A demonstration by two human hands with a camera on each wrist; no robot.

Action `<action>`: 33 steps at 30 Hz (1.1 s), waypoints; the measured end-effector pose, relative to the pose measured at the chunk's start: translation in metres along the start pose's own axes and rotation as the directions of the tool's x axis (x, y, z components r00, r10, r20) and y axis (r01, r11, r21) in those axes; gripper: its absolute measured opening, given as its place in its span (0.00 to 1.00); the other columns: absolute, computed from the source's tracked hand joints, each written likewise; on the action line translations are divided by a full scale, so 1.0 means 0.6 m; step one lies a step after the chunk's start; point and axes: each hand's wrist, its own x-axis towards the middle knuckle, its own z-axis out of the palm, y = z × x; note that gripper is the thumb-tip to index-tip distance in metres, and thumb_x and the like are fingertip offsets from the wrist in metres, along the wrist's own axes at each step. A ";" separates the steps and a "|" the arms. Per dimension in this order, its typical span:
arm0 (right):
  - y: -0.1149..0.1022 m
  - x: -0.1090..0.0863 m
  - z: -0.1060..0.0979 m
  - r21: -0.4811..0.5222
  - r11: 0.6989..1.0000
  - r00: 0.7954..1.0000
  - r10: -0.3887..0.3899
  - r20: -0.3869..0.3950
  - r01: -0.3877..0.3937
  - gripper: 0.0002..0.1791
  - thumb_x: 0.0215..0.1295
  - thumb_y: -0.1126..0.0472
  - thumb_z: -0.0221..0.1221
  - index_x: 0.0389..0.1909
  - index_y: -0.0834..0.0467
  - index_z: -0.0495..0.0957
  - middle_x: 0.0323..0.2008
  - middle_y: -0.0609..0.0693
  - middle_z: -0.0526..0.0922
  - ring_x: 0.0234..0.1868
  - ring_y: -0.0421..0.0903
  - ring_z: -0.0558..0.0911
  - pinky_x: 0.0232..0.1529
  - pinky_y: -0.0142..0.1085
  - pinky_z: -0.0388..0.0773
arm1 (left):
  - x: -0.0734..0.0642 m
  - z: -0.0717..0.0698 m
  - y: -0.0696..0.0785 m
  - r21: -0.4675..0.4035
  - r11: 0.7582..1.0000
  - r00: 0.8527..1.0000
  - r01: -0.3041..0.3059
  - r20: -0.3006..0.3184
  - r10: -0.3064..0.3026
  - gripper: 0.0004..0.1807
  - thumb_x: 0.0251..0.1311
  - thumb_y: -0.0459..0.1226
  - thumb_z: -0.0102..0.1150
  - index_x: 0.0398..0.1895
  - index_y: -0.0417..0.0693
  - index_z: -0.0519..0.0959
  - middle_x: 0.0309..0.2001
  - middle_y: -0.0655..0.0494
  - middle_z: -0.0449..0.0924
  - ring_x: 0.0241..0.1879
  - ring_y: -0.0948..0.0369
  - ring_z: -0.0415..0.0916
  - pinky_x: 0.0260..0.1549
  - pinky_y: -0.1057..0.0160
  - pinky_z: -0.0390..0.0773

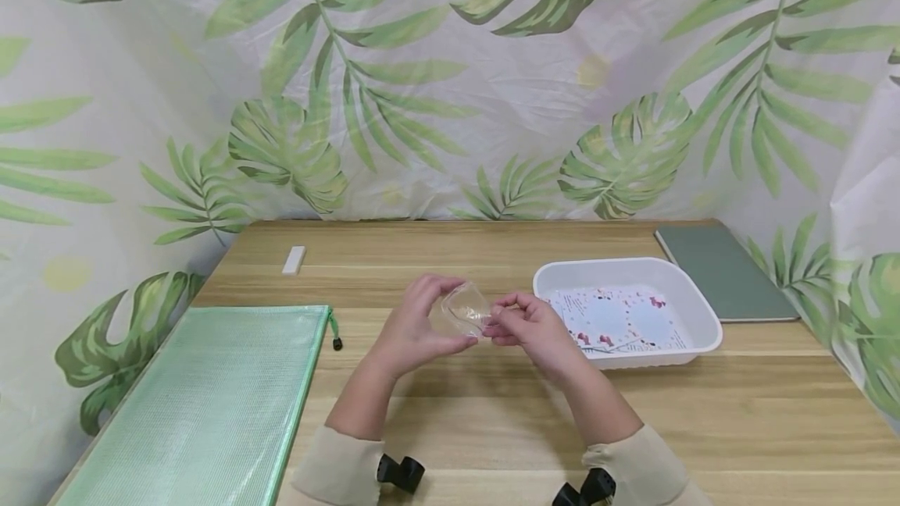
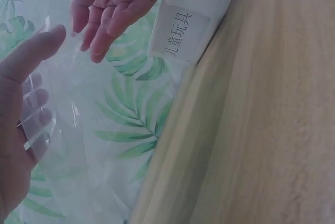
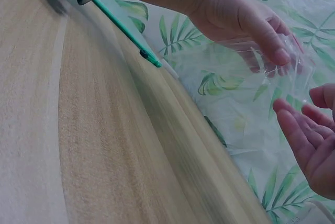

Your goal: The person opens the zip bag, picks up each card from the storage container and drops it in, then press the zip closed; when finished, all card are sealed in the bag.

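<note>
Clear plastic bag held up above the wood-grain surface, between the two hands, just left of the white tray. Left hand: wide C-shape, thumb on one side of the bag, fingers on the other, bag in its grip. Right hand: nearly closed, thumb and fingertips pinching the bag's edge on that side. Thin red line shows along the bag in the right wrist view. Can't tell whether anything is inside it.

Rest of layout: tray holds a printed sheet, pale blue panels, small red figures; its side carries a label reading 儿童玩具. Grey-green notebook back right, just beside the tray. Green mesh zip pouch flat at left, dark-tipped pull at its far corner. Small white block back left. Leaf-print sheeting behind everything.
</note>
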 end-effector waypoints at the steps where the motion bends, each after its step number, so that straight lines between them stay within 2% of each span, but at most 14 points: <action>1: -0.001 0.000 0.000 -0.021 1.000 1.000 -0.008 -0.026 0.007 0.13 0.69 0.64 0.54 0.48 0.70 0.72 0.38 0.57 0.86 0.37 0.42 0.87 0.43 0.37 0.84 | 0.001 0.001 -0.001 0.030 1.000 1.000 -0.004 0.003 0.004 0.40 0.37 0.43 0.80 0.59 0.48 0.74 0.55 0.54 0.76 0.58 0.55 0.70 0.59 0.49 0.72; 5: -0.007 -0.005 -0.001 -0.191 0.981 0.986 -0.066 -0.155 0.036 0.13 0.66 0.61 0.59 0.47 0.66 0.78 0.39 0.56 0.85 0.39 0.41 0.83 0.42 0.32 0.81 | 0.004 0.008 -0.008 0.152 0.988 0.999 -0.015 0.037 0.009 0.40 0.39 0.47 0.79 0.59 0.48 0.75 0.55 0.54 0.77 0.59 0.54 0.71 0.61 0.48 0.69; 8: -0.010 -0.007 -0.004 -0.315 0.948 0.974 -0.119 -0.194 0.053 0.11 0.64 0.59 0.63 0.42 0.62 0.82 0.37 0.53 0.84 0.38 0.41 0.79 0.39 0.31 0.77 | 0.004 0.016 -0.015 0.194 0.981 0.998 -0.017 0.070 0.003 0.40 0.41 0.50 0.77 0.60 0.48 0.75 0.55 0.53 0.78 0.59 0.53 0.71 0.63 0.47 0.67; 12: -0.011 -0.006 -0.017 -0.372 0.925 0.972 -0.152 -0.180 0.076 0.11 0.64 0.58 0.63 0.41 0.61 0.84 0.36 0.53 0.86 0.36 0.40 0.79 0.37 0.31 0.76 | 0.004 0.026 -0.028 0.171 0.985 0.996 0.007 0.083 -0.021 0.40 0.40 0.50 0.77 0.60 0.48 0.75 0.54 0.53 0.78 0.59 0.53 0.71 0.63 0.48 0.66; 15: -0.013 -0.003 -0.038 -0.386 0.919 0.968 -0.168 -0.185 0.086 0.12 0.65 0.59 0.62 0.43 0.63 0.83 0.36 0.53 0.85 0.34 0.38 0.78 0.37 0.29 0.76 | 0.001 0.032 -0.041 0.141 0.989 0.995 0.048 0.077 -0.059 0.42 0.39 0.50 0.78 0.61 0.49 0.75 0.55 0.53 0.77 0.59 0.53 0.71 0.64 0.48 0.66; 18: -0.015 -0.001 -0.071 -0.411 0.909 0.963 -0.173 -0.207 0.075 0.14 0.66 0.59 0.61 0.45 0.65 0.82 0.36 0.54 0.85 0.34 0.37 0.77 0.37 0.28 0.75 | -0.002 0.038 -0.052 0.101 0.989 0.990 0.111 0.079 -0.119 0.44 0.37 0.49 0.80 0.62 0.50 0.74 0.57 0.54 0.76 0.60 0.53 0.70 0.63 0.48 0.67; 21: -0.018 0.005 -0.114 -0.467 0.883 0.960 -0.163 -0.227 0.040 0.15 0.66 0.58 0.60 0.47 0.64 0.82 0.40 0.56 0.85 0.37 0.39 0.78 0.41 0.29 0.76 | -0.004 0.043 -0.058 0.071 0.984 0.983 0.162 0.080 -0.168 0.46 0.35 0.49 0.81 0.63 0.53 0.73 0.57 0.56 0.75 0.59 0.54 0.70 0.62 0.49 0.69; 25: -0.023 0.018 -0.175 -0.581 0.812 0.964 -0.119 -0.237 -0.042 0.17 0.69 0.56 0.58 0.51 0.64 0.80 0.47 0.60 0.84 0.45 0.47 0.79 0.47 0.35 0.76 | -0.005 0.045 -0.061 0.041 0.981 0.978 0.192 0.077 -0.194 0.48 0.32 0.49 0.82 0.64 0.54 0.72 0.57 0.56 0.75 0.56 0.55 0.71 0.60 0.50 0.71; 29: -0.018 0.034 -0.224 -0.672 0.725 0.975 0.000 -0.223 -0.153 0.20 0.71 0.54 0.55 0.56 0.62 0.77 0.51 0.62 0.81 0.51 0.54 0.78 0.52 0.44 0.76 | -0.005 0.046 -0.061 0.031 0.983 0.979 0.182 0.084 -0.184 0.47 0.33 0.49 0.82 0.63 0.52 0.73 0.57 0.56 0.75 0.55 0.55 0.71 0.59 0.51 0.71; 33: -0.003 0.050 -0.258 -0.746 0.640 0.981 0.084 -0.173 -0.187 0.21 0.70 0.56 0.56 0.58 0.63 0.76 0.54 0.64 0.79 0.53 0.58 0.77 0.56 0.51 0.74 | -0.007 0.046 -0.060 0.040 0.986 0.982 0.162 0.087 -0.165 0.45 0.36 0.48 0.81 0.63 0.51 0.73 0.57 0.55 0.76 0.54 0.54 0.72 0.58 0.51 0.71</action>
